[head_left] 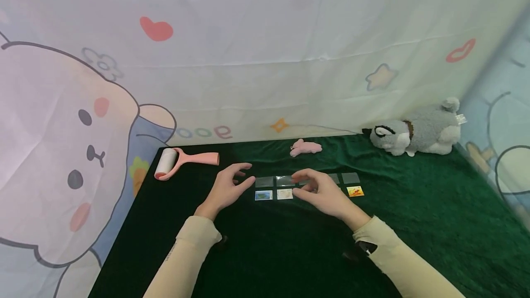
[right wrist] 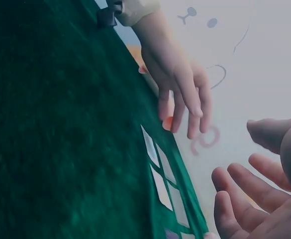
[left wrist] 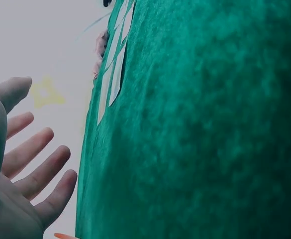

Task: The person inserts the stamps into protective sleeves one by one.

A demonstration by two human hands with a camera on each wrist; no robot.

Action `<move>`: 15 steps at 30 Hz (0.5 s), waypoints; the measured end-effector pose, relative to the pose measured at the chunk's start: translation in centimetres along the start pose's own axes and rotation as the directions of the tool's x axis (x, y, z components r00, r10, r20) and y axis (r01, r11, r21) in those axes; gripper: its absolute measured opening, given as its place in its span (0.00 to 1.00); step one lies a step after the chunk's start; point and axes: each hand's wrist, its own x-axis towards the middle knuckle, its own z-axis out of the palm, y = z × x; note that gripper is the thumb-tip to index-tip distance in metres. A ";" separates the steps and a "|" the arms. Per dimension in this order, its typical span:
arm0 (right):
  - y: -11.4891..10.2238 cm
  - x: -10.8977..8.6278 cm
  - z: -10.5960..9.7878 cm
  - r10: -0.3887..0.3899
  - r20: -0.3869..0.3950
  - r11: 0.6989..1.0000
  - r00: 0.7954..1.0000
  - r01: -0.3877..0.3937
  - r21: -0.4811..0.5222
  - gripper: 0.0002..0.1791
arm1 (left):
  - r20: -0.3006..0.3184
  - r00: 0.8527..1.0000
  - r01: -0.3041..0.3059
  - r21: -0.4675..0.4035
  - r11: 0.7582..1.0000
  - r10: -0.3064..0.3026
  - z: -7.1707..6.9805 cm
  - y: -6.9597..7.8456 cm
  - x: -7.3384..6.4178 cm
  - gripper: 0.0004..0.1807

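Observation:
Small cards lie in two rows on the dark green cloth. The front row shows a blue picture card (head_left: 263,195), a pale card (head_left: 285,194) and a yellow-orange card (head_left: 355,191). Behind them are dark, glossy rectangles (head_left: 264,182) that look like clear sleeves. My left hand (head_left: 227,186) hovers by the rows' left end, fingers spread and loosely bent, holding nothing. Over the middle of the rows is my right hand (head_left: 320,192), thumb and fingers apart, nothing between them in the right wrist view. It hides several pieces from the head view.
A pink-handled lint roller (head_left: 194,158) lies at the back left. Behind the cards rests a small pink plush toy (head_left: 305,147). A grey and white plush animal (head_left: 422,132) lies at the back right, against a printed curtain (head_left: 256,82).

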 end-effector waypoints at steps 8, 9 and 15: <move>0.0 1.4 2.3 0.062 -0.011 0.997 0.998 -0.061 0.056 0.21 | -0.031 0.999 0.004 -0.034 0.999 -0.005 1.0 -0.5 0.6 0.20; 0.0 1.5 2.6 0.065 -0.013 0.996 0.998 -0.064 0.060 0.21 | -0.030 0.999 0.010 -0.036 0.999 -0.011 1.1 -0.5 0.6 0.20; 0.2 2.2 4.8 0.109 -0.014 0.986 0.994 -0.106 0.131 0.18 | -0.027 0.999 0.042 -0.046 0.998 -0.043 1.5 -0.7 0.8 0.19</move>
